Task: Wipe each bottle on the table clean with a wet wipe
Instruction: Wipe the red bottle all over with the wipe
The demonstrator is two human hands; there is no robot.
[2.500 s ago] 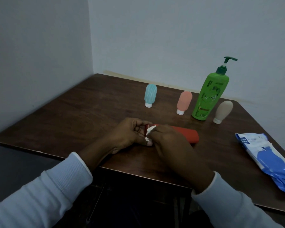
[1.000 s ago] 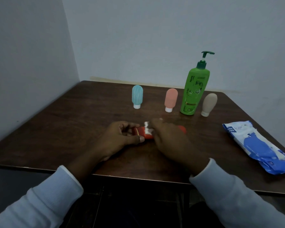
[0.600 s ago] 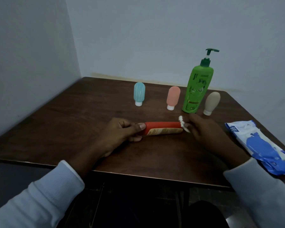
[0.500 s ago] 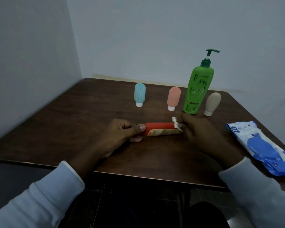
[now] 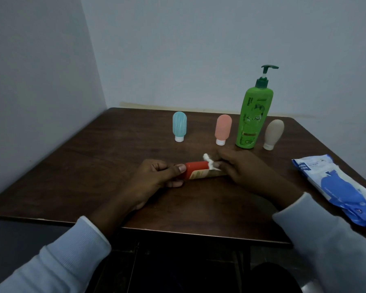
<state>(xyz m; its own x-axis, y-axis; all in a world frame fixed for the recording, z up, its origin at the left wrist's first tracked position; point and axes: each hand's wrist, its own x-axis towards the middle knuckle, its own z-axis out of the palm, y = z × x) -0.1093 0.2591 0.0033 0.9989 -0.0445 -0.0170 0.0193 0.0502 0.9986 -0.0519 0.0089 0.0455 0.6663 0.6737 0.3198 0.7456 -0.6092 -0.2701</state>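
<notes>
1 red, tan-labelled bottle (image 5: 195, 168), flat

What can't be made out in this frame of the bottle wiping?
Head view, the only one:
- red bottle: its left end sits inside the left hand, its right end under the right hand.
- wet wipe: only a white tuft shows; the right hand's fingers cover the rest.
- wipe pack: right corner cut off by the frame edge; print too small.
- green pump bottle: the label's small print is blurred.
</notes>
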